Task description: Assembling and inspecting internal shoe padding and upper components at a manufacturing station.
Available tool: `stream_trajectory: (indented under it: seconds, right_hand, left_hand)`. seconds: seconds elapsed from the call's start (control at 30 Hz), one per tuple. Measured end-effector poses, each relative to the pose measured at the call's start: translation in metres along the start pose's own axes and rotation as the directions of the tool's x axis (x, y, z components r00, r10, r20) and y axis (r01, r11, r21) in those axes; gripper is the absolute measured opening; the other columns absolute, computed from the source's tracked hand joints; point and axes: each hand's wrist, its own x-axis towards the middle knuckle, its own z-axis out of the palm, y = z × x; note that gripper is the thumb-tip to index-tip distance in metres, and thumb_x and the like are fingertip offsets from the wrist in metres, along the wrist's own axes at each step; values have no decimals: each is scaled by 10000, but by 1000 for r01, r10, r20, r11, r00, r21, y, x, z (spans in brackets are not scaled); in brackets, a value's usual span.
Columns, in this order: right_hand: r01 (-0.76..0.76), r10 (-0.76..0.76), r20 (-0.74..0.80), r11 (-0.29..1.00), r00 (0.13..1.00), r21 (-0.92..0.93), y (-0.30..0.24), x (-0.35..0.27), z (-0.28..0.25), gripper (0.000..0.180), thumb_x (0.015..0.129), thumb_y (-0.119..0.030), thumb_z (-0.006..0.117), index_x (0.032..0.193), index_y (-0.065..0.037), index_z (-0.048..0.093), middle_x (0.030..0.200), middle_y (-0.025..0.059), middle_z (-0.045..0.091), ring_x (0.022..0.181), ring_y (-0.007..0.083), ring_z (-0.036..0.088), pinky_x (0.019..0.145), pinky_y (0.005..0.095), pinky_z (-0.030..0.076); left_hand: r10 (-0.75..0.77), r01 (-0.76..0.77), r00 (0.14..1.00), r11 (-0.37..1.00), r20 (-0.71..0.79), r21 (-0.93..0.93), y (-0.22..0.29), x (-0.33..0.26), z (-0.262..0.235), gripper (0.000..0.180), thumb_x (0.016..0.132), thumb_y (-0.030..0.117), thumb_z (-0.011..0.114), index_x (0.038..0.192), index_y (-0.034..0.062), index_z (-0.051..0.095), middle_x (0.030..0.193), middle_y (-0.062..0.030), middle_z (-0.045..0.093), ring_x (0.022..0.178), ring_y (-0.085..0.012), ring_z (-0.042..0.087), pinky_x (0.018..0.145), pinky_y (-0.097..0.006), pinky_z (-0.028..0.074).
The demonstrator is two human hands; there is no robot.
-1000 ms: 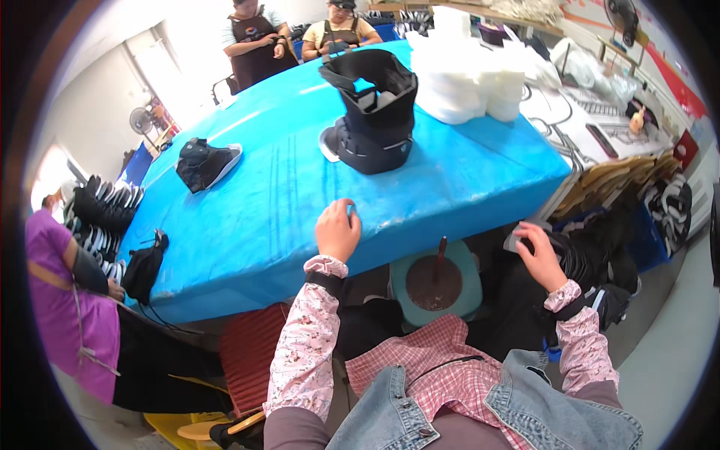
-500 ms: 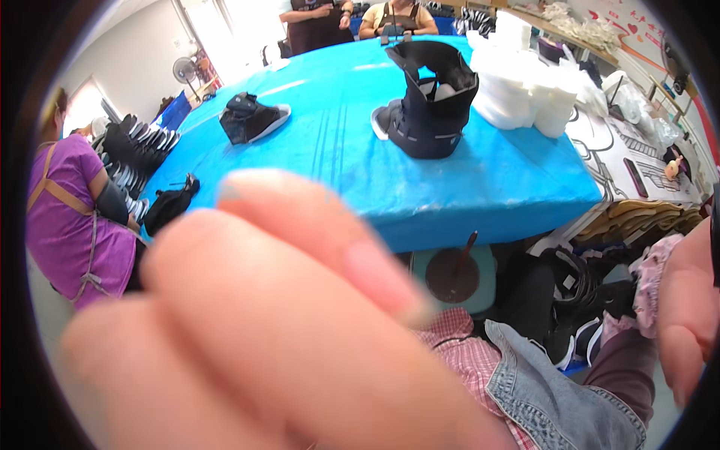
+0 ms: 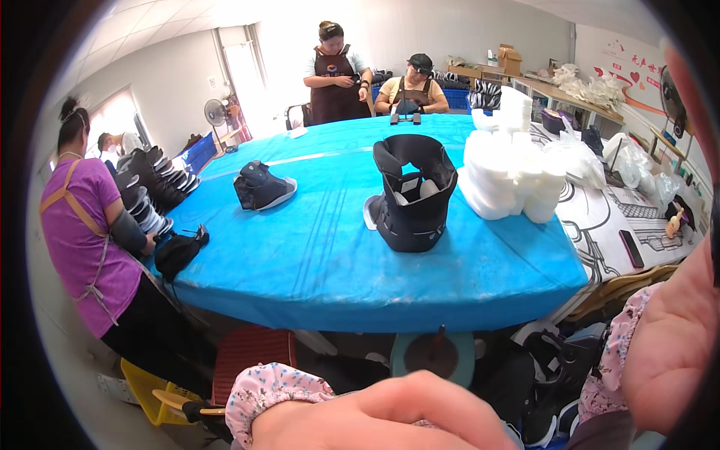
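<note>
My left hand (image 3: 382,416), with a pink floral sleeve cuff (image 3: 277,386) at its wrist, is low in the middle, below the table's near edge. Its fingers are loosely bent and apart, partly cut off by the frame; nothing shows in them. Close to the camera at the right rim is my right hand (image 3: 671,349), palm partly showing, most fingers out of sight. Beyond both hands, a tall black boot (image 3: 412,217) stands upright on the blue-covered table (image 3: 330,262). A smaller black shoe (image 3: 262,187) sits farther left. Neither hand touches them.
White stacked padding (image 3: 510,172) stands right of the boot. A phone (image 3: 631,249) lies on the patterned side table. A person in purple (image 3: 90,217) works at the left beside piled shoes (image 3: 150,180). Two people are across the table. A round stool (image 3: 405,352) stands below its near edge.
My left hand has dropped from close in front of the camera to the lower edge. The view has tilted up, bringing the people across the table into fuller sight. My right hand remains at the right.
</note>
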Motion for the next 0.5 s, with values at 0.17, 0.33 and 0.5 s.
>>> stream_trajectory:
  seconds: [0.17,0.33,0.5]
  right_hand:
    - [-29,29,-9,999,1000,21,9,-8,-3,577,804,-336,596,1227,29,450,1276,99,451,1142,155,446,968,379,344]
    - [-42,42,7,999,999,11,10,-14,-8,578,802,-337,599,1225,28,452,1275,96,452,1140,153,447,966,379,345]
    - [-53,53,6,998,999,15,11,-12,-10,579,799,-338,601,1223,28,454,1274,94,454,1137,151,448,964,378,347]
  left_hand:
    - [24,-24,1000,997,-1,70,1,9,7,87,841,206,574,919,171,593,956,40,578,909,-106,508,854,-309,355]
    - [63,-62,998,993,-4,100,0,5,15,130,852,206,553,970,162,586,1000,27,578,942,-117,508,864,-320,364]
    - [155,-153,988,976,-1,154,10,8,19,173,863,206,531,1021,154,579,1045,14,578,976,-128,508,874,-330,373]
